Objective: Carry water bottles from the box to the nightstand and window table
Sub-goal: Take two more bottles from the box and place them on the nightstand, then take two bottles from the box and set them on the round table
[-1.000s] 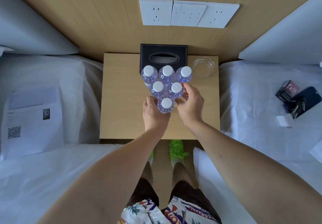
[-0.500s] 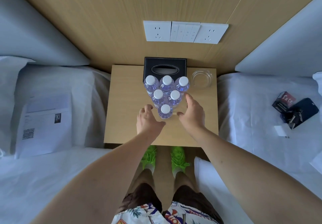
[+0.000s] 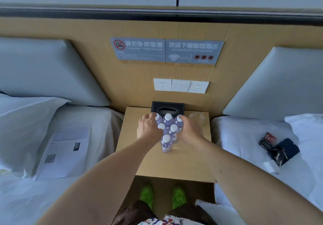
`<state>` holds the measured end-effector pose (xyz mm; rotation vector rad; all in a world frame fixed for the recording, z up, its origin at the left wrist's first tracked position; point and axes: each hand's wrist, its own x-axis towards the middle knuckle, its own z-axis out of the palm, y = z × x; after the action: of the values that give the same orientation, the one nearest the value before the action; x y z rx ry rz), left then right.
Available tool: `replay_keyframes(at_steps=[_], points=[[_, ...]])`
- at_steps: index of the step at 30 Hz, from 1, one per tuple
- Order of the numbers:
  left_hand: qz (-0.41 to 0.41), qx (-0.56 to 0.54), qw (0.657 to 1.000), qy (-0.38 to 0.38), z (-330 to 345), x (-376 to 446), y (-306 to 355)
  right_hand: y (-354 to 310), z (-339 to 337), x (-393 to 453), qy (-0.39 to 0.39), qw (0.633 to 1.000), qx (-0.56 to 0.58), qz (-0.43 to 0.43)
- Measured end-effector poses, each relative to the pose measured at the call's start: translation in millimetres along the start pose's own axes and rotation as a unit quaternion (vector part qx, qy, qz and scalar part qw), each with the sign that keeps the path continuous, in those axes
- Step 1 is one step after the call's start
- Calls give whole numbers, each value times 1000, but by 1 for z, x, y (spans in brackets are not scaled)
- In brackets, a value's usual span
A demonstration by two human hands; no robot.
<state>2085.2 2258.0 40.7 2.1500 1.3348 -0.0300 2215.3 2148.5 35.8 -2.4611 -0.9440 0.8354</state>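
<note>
Several clear water bottles (image 3: 166,142) with white caps stand in a tight triangle on the wooden nightstand (image 3: 174,165), its point toward me. My left hand (image 3: 149,129) lies along the triangle's left side, fingertips at the back-left bottle. My right hand (image 3: 190,130) lies along the right side, fingers against the back-right bottle. Both hands are stretched flat against the outer bottles, not wrapped around any single one. No box is in view.
A black tissue box (image 3: 167,107) stands behind the bottles, with a glass ashtray (image 3: 198,117) to its right. Beds flank the nightstand: papers (image 3: 64,153) on the left one, a red pack (image 3: 267,140), dark wallet (image 3: 288,148) and keys (image 3: 279,154) on the right.
Both hands moved forward from the front bottle to the two sides of the cluster. The view tilted up, showing the headboard signs.
</note>
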Motion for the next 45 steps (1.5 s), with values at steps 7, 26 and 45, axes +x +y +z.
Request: replay_keyframes(at_steps=[7, 26, 45], points=[[130, 23, 991, -9, -44, -1, 32, -38, -35, -35, 101, 994, -28, 0], [520, 92, 835, -154, -6, -217, 174, 34, -65, -331, 395, 874, 39, 279], [815, 125, 443, -352, 144, -873, 30, 110, 192, -958, 526, 516, 152, 659]])
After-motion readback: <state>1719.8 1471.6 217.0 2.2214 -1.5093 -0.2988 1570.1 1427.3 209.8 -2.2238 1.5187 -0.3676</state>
